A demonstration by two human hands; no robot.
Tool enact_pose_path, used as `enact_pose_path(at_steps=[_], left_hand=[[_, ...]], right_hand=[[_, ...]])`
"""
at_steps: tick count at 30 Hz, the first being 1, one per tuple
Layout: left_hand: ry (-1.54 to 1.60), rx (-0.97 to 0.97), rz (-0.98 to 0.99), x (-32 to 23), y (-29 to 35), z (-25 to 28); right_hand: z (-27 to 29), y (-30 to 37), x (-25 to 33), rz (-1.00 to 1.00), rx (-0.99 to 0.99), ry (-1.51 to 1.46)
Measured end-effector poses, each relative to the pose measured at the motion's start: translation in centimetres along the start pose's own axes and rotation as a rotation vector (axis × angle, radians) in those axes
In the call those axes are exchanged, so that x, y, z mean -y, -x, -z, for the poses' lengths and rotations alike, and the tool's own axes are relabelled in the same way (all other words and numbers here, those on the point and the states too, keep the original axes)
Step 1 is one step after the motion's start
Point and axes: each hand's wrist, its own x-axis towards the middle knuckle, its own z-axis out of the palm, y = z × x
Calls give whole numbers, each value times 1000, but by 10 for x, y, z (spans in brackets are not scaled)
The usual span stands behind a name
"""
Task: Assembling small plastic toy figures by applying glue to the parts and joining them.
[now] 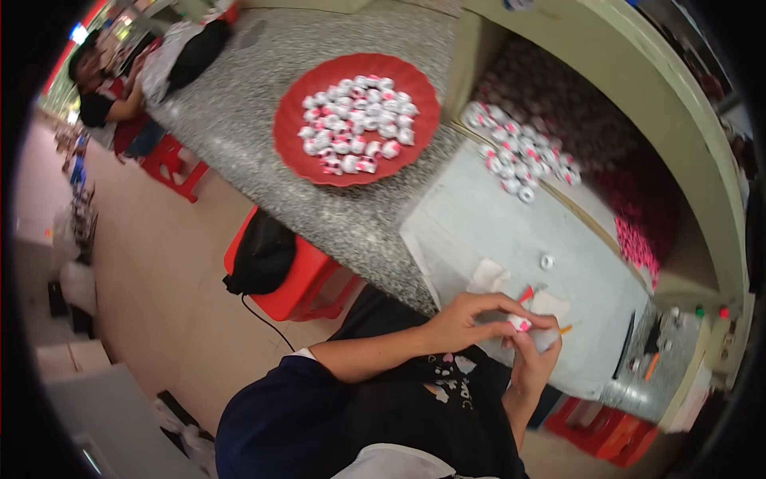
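Note:
Both my hands meet over the front part of a white sheet (pixel 471 215). Between the fingertips of my left hand (pixel 471 321) and my right hand (pixel 533 363) is a small round white-and-pink piece (pixel 520 322); fingers of each hand are closed on it and partly cover it. A similar white piece with a dark hole (pixel 546 261) lies alone just beyond them. Near my fingers are a pale scrap (pixel 488 275), a second pale scrap (pixel 550 302) and a small red pointed thing (pixel 527 294). The tip of an orange stick (pixel 566 329) shows beside my right hand.
A red scalloped plate (pixel 290 136) of similar pieces stands on the speckled counter (pixel 319 209). More pieces (pixel 519 152) are heaped at the opening of a cream booth (pixel 614 40), with pink ones (pixel 636 243) beside it. Red stools (pixel 291 279) stand below; a person (pixel 116 104) sits far left.

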Motion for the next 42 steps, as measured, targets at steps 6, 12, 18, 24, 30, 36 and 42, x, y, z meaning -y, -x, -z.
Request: enact_pose_path(at_steps=[6, 12, 18, 24, 30, 36, 42], left_hand=[[-617, -194, -337, -16, 12, 16], [-1401, -608, -400, -94, 11, 119], [-1343, -416, -571, -89, -4, 108], [-1341, 161, -198, -48, -49, 41], [-1496, 482, -592, 0, -124, 24], [-769, 133, 19, -16, -98, 10], [191, -56, 124, -8, -51, -1]], right_hand=[[-28, -3, -3, 22, -1, -39], [-1, -6, -3, 31, -37, 13], [28, -1, -1, 54, -218, 87], [27, -11, 7, 76, -221, 20], [40, 2, 7, 27, -200, -57], [68, 7, 3, 156, -82, -183], [50, 5, 25, 147, -119, 8]])
